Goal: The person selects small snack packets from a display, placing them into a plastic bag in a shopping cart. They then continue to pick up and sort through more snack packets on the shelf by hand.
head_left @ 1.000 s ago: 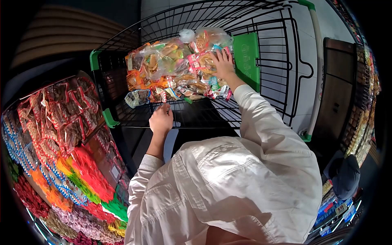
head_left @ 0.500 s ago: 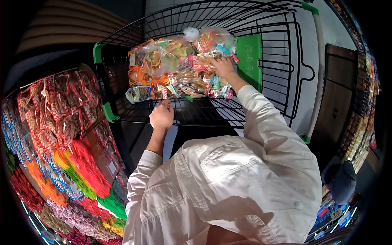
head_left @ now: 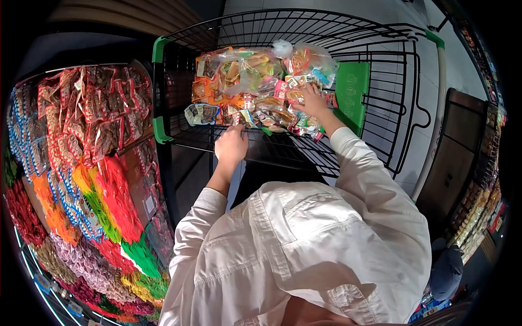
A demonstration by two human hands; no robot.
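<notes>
My right hand (head_left: 314, 100) lies on the heap of snacks in the shopping cart, fingers spread over a pink-edged packet (head_left: 281, 89) and the packs beside it. It does not lift anything. My left hand (head_left: 231, 145) reaches over the cart's near side with curled fingers. Its fingertips are beside a small white-and-orange packet (head_left: 237, 118); what they grip, if anything, is hidden. Left of that lies a dark packet with a blue-and-white edge (head_left: 202, 114). Clear plastic bags of snacks (head_left: 255, 68) sit farther back in the heap.
The black wire cart (head_left: 391, 103) has green corners and a green panel (head_left: 353, 95). At left, a display (head_left: 92, 119) holds many red, blue and coloured snack packs. A dark cabinet (head_left: 459, 146) and stocked shelves stand at right. A dark cap (head_left: 447, 271) shows at lower right.
The view has shifted, so the cart appears farther right. My right hand has slid slightly left and nearer across the packets. My left hand has moved a little farther in over the cart's near side.
</notes>
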